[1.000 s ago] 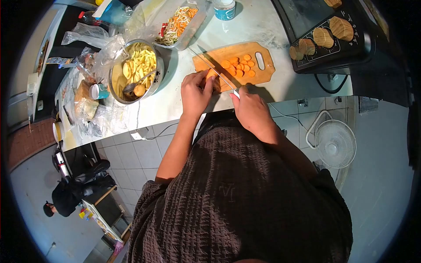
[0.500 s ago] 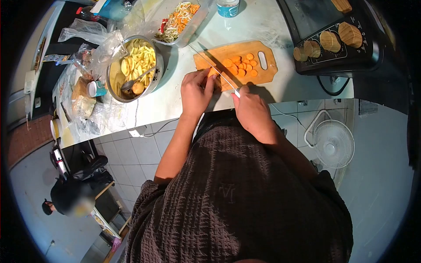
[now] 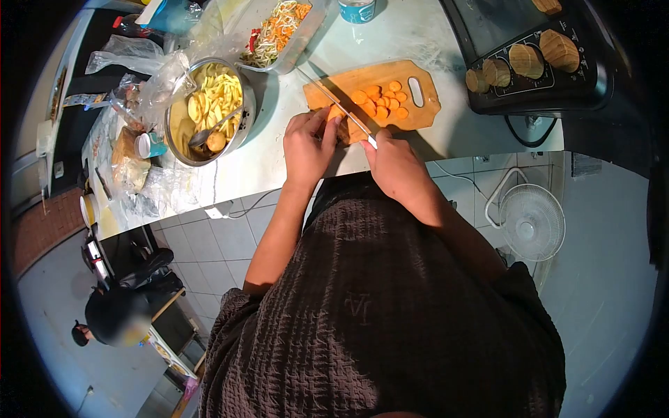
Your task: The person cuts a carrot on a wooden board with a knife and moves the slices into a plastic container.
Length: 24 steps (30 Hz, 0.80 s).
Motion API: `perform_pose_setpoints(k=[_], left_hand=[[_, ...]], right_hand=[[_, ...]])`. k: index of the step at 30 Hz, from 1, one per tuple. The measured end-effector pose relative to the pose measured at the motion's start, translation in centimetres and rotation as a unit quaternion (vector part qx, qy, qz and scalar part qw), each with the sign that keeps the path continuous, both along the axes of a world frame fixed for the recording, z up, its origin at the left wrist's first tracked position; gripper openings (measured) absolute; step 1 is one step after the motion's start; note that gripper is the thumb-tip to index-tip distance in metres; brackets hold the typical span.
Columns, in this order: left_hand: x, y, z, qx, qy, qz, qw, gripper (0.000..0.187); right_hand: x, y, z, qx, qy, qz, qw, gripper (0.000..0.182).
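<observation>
My left hand [image 3: 307, 148] is closed on an orange carrot piece [image 3: 336, 113] at the left part of the wooden cutting board [image 3: 411, 123]. In my right hand [image 3: 396, 164] is the white handle of a knife [image 3: 350, 117]; its blade slants up and left across the board, beside the carrot piece and close to my left fingertips. Several round carrot slices [image 3: 380, 99] lie on the board to the right of the blade. How much of the carrot piece my fingers cover cannot be made out.
Left of the board stand a metal pot [image 3: 249, 115] of pale yellow slices with a spoon and a plastic container [image 3: 286, 63] of shredded vegetables. A black oven [image 3: 536, 97] is at the right, a fan [image 3: 532, 221] below. Another person [image 3: 115, 315] is at lower left.
The knife handle and my right hand have shifted slightly left, towards my left hand. The whole view has shifted a little. Both hands keep their holds.
</observation>
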State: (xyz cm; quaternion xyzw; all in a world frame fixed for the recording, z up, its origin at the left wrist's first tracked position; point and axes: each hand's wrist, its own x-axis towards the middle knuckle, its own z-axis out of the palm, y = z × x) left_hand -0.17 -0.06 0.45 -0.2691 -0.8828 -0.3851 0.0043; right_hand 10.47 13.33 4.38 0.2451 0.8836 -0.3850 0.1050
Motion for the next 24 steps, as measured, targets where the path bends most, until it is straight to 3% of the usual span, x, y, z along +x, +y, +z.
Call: perform_pose_setpoints(k=[11, 17, 24], left_hand=[[0.0, 0.2, 0.1, 0.011, 0.0, 0.003, 1.0, 0.024], [0.0, 0.0, -0.1, -0.003, 0.042, -0.016, 0.999, 0.024], [0.0, 0.0, -0.1, 0.0, 0.012, 0.002, 1.0, 0.025]], right_hand=[[-0.7, 0.3, 0.2, 0.003, -0.019, 0.007, 1.0, 0.038], [-1.1, 0.2, -1.3, -0.008, -0.009, 0.004, 1.0, 0.04], [-1.3, 0.0, -3.6, 0.024, -0.012, 0.005, 1.0, 0.039]])
